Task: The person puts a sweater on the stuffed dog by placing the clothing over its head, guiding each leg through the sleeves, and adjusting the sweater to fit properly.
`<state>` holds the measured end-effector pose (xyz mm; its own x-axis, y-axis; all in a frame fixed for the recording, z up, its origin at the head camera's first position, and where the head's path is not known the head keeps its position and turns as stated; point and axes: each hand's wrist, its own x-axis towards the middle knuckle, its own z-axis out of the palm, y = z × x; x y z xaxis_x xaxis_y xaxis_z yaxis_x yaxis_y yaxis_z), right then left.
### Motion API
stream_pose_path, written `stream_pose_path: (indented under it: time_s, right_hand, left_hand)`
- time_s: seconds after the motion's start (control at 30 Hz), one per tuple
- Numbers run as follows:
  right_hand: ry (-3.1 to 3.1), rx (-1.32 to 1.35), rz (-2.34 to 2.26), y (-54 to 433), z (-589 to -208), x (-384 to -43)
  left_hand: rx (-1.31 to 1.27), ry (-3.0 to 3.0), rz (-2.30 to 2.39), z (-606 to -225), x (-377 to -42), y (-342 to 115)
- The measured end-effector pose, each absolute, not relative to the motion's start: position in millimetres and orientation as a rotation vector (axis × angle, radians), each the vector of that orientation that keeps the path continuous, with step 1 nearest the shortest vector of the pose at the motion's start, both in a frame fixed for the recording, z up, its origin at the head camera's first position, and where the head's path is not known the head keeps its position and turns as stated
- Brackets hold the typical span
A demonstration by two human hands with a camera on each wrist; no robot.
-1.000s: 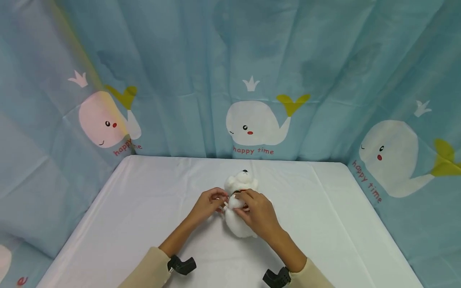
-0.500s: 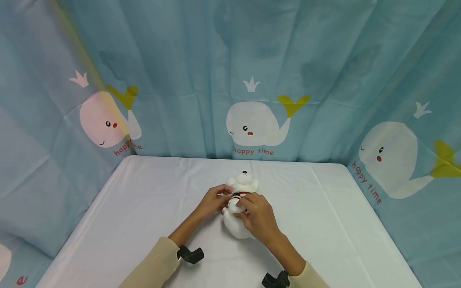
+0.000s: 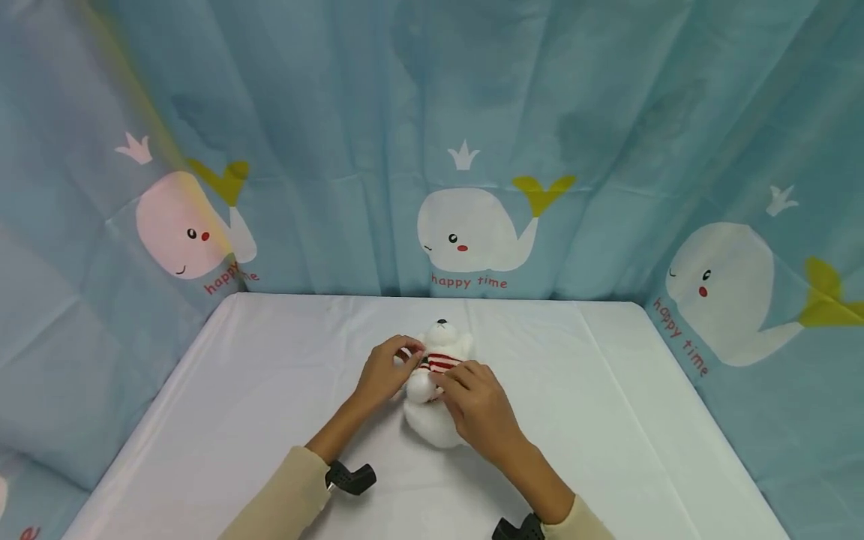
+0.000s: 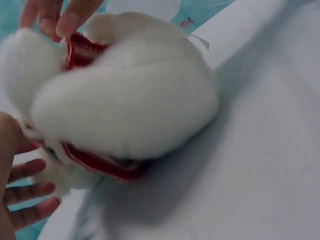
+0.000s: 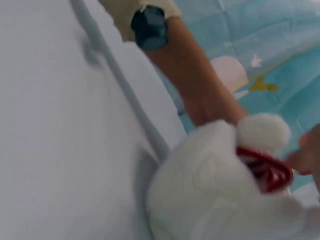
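A white plush bear (image 3: 432,426) with a black nose lies on its back on the white table, head toward the far side. Around its chest sits a red-and-white striped knitted sweater (image 3: 443,363). My left hand (image 3: 386,371) is at the bear's left edge, thumb and index tips meeting on the sweater by the neck; its other fingers extend in the left wrist view. With thumb and fingertips my right hand (image 3: 484,411) pinches the sweater's red edge (image 4: 79,50) beside a round white paw (image 3: 421,388). The left thumb is hidden in the left wrist view.
The white-covered table (image 3: 283,352) stretches around the toy. Blue curtains (image 3: 351,150) printed with whales stand along its back and sides. A black wrist camera (image 3: 351,478) is strapped to each beige-sleeved forearm. A small white tag (image 4: 201,42) sticks out from the bear.
The bear has shifted slightly left. More of the sweater's stripes show across its chest. My left hand has moved up toward the neck, and the right hand has stayed beside the chest.
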<state>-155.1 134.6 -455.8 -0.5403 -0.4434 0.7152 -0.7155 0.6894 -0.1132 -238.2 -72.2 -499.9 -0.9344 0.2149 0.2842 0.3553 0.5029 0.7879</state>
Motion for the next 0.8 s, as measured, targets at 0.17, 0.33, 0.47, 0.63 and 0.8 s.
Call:
stream_pose_path:
  time_s: [0.17, 0.33, 0.47, 0.63, 0.8]
  right_hand:
    - [-2.333, 0.571, 0.493, 148, -455, -153]
    - [-2.427, 0.537, 0.602, 151, -457, -149]
    - [-2.384, 0.601, 0.644, 149, -457, -148]
    - [-2.347, 0.675, 0.635, 150, -455, -146]
    - [-2.427, 0.623, 0.862, 161, -455, -152]
  left_hand:
    - [-0.688, -2.586, -1.369, -472, -239, -72]
    - [-0.847, -2.724, -1.112, -449, -245, -62]
    - [-0.876, -2.716, -0.896, -445, -251, -54]
    - [-0.689, -2.693, -0.936, -459, -257, -56]
    - [-0.723, -2.657, -1.41, -473, -258, -68]
